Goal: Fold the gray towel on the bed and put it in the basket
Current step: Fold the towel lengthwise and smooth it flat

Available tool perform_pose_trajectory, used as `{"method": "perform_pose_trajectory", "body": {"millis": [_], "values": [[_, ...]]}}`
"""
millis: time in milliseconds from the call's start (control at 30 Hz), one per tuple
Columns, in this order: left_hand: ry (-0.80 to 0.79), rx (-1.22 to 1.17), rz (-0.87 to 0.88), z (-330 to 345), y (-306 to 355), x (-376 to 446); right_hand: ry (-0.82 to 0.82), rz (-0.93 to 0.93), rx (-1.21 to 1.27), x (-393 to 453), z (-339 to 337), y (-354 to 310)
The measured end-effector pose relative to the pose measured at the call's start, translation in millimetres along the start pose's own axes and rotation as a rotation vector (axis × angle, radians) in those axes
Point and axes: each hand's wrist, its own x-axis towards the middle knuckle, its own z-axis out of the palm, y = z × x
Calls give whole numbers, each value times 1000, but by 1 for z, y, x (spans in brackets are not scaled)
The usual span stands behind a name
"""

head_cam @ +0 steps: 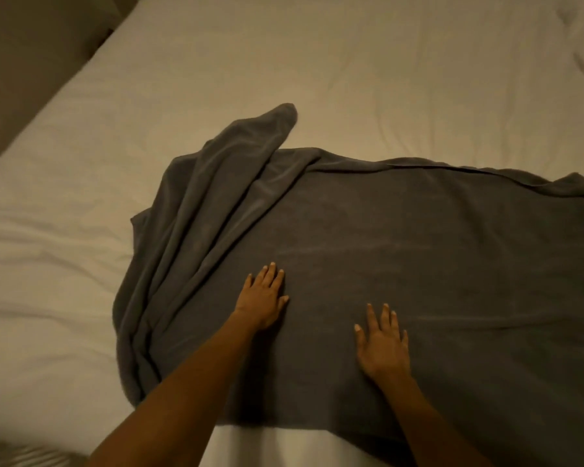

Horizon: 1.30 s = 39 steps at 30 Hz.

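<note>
Forearms enter from the bottom edge, lower centre of frame. Left hand (262,298) and right hand (383,345) both lie flat, palms down, fingers spread wide, gripping nothing; both press on the towel (418,251).

Towel: gray, spread over the white bed (351,62), filling centre to right edge of frame, near hem at the bed's front edge, bottom centre. Right part, under and beyond the hands, lies mostly flat w/ faint ripples. Left part is bunched into long diagonal folds running from lower left up to a tongue of cloth at upper centre. Far hem shows as a thin line, centre right; right end runs out of frame, so full extent can't be told.

Relative position: left hand sits just right of the bunched folds; right hand nearer the camera, on the flat area, apart from the left. Basket not in view.

Handling (judgement): soft, limp, light, prob. plush and a bit grippy on the sheet; won't hold shape, drapes and creases easily. Not fragile. Best taken by corners or along a hem w/ a pinch, e.g. the bunched left edge, pulled out flat before folding. Task looks early: smoothing stage, no fold made yet.
</note>
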Motion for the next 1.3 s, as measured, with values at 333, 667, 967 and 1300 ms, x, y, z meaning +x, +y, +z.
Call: {"method": "perform_pose_trajectory", "body": {"millis": [333, 667, 967, 1300], "values": [[150, 128, 185, -7, -187, -30, 1, 35, 45, -24, 68, -173], [238, 94, 146, -32, -333, -37, 94, -121, 22, -38, 106, -327], [218, 212, 149, -39, -371, -10, 190, -266, -99, -47, 131, -426], [263, 245, 273, -48, -372, 39, 63, -277, -211, -25, 153, -438]]}}
